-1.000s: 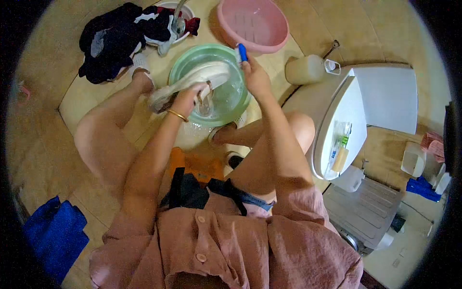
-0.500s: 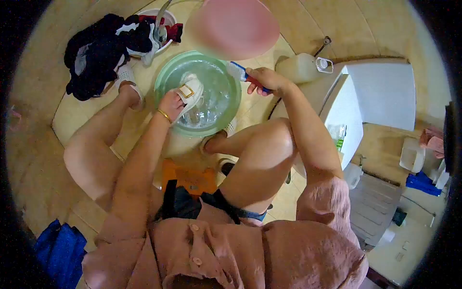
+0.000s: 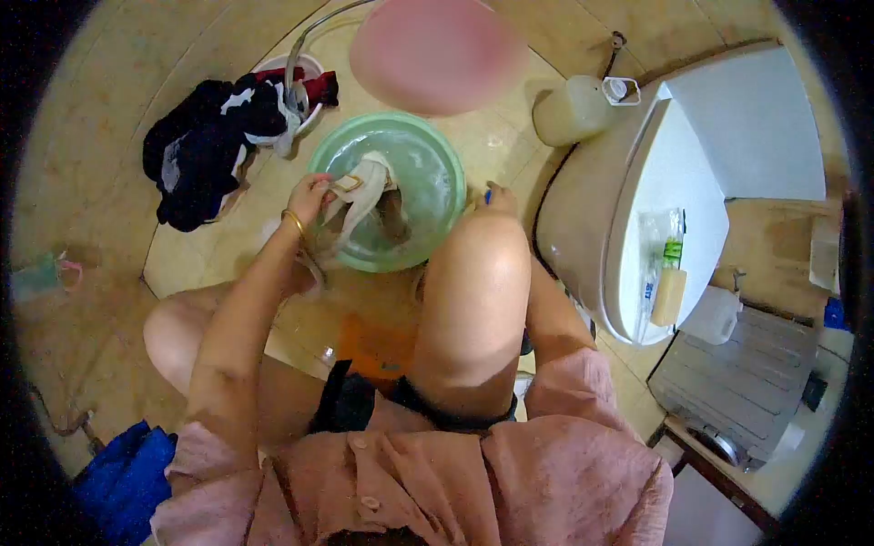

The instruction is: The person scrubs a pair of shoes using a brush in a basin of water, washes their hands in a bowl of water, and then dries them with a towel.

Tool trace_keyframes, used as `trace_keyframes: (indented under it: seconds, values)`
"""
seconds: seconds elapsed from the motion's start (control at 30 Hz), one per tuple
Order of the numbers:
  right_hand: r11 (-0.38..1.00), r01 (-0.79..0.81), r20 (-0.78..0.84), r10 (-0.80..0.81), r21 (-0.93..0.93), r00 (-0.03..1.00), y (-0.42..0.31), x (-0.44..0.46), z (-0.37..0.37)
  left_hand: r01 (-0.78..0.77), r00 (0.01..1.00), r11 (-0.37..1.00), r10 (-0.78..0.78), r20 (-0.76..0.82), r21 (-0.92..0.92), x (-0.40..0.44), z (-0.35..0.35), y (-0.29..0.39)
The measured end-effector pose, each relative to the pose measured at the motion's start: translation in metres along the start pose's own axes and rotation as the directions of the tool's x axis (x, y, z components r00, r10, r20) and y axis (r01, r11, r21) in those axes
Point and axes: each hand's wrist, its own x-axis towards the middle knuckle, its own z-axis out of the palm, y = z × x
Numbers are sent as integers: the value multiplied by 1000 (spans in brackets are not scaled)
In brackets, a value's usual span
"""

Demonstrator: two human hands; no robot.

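Note:
Over the green basin [image 3: 443,146], which has water in it, a white shoe [image 3: 369,187] with a gold-rimmed buckle is tilted, its lower part down in the basin. My left hand [image 3: 311,197] grips the shoe's edge at the basin's left side. Right of the basin, my right hand [image 3: 498,201] is low beyond my raised knee, which hides part of it. Its fingers are closed around the brush [image 3: 488,195], of which only a bit of blue shows.
Dark clothes [image 3: 196,150] are heaped at the upper left beside a small basin and a hose [image 3: 293,59]. A pink basin [image 3: 437,55] lies beyond. To the right stand a plastic jug [image 3: 572,111] and a white tub-like unit [image 3: 583,218] with a soap bar [image 3: 669,298] on it.
My right hand has moved down with the brush, from beside the basin's rim to beyond my knee. My left hand has shifted the shoe, which hangs more tilted. My view has also shifted.

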Motion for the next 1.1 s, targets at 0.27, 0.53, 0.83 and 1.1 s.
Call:
trace_keyframes:
  seconds: [0.27,0.53,0.83,1.1]
  values:
    - [874,70,413,-296,480,861,-116,135,-14,-375,898,776,440,-9,507,97,35,87]
    - [997,65,248,-70,28,966,10,392,187,-484,856,270,347,384,833,326,126,153]
    - [973,-151,442,216,-177,871,-53,373,161,-656,754,-50,-95,650,753,368,131,94]
    - [207,-730,737,56,652,674,-99,345,131,-468,867,41,-173,468,883,402,159,113]
